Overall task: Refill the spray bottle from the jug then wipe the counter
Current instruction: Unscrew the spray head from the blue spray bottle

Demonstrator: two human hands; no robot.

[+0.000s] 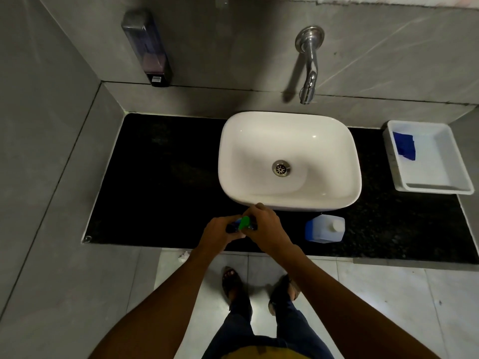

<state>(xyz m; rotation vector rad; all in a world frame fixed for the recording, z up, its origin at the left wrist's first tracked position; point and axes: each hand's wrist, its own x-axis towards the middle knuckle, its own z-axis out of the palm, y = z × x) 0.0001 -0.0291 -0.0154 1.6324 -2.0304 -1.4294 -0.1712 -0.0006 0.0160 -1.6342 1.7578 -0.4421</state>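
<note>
Both hands — left hand [220, 233], right hand [267, 226] — grip the spray bottle [242, 224] near the counter [155, 190] edge.

Both bare forearms reach forward, the left hand [216, 233] and right hand [267, 226] meeting at centre, fingers curled closed around something held between them.

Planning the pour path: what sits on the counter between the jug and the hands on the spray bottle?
Nothing: the head view shows bare black counter between jug and right hand.
</note>
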